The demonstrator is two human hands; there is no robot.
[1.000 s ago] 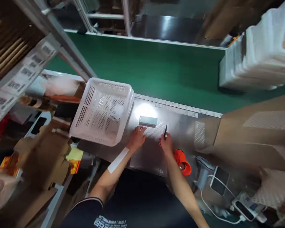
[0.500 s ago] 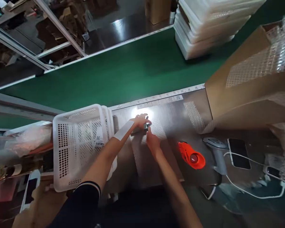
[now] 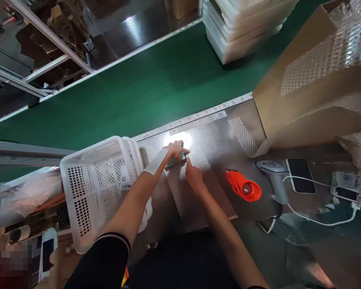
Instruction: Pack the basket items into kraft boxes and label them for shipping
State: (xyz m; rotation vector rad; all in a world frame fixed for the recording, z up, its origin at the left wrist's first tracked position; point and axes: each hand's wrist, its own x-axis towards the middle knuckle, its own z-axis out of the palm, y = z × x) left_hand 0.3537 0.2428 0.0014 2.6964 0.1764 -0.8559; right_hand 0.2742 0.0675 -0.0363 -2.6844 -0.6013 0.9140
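My left hand (image 3: 177, 150) is closed on a small, flat, greenish object (image 3: 175, 161), mostly covered by the fingers. A white patch or label (image 3: 156, 161) lies along my left forearm. My right hand (image 3: 194, 174) meets the object's right corner with its fingers pressed together; what they pinch is too small to tell. Beneath and beside the hands, a strip of bubble wrap (image 3: 199, 158) lies on the metal worktop (image 3: 215, 140), with a clear plastic sheet or bag (image 3: 195, 208) reaching toward my body.
White perforated baskets (image 3: 66, 208) stand at the left. An orange tape dispenser (image 3: 243, 186), a barcode scanner (image 3: 273, 178) and a phone (image 3: 301, 175) lie at the right. Beyond are a green belt (image 3: 144, 92), stacked white trays (image 3: 228, 38) and a large carton (image 3: 309, 128) with bubble wrap.
My view has shifted, so most of the scene sits further left. Both hands stay together at the greenish object, with only a small change in the fingers.
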